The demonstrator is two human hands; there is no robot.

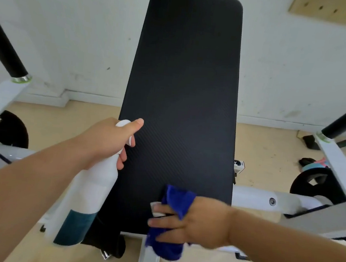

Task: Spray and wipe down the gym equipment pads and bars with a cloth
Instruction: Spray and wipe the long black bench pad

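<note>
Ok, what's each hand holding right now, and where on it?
Left hand grips the white spray bottle at its neck, below the spray head. Right hand grips the bunched blue cloth around its middle.

Black pad (184, 89), fine diagonal ribbing all over it. White bottle (92, 186) with a teal band low down. Deep blue cloth (177, 196). White frame (342, 166), black handle (4, 47), tan floor (73, 125), scuffed white wall (72, 26).
</note>
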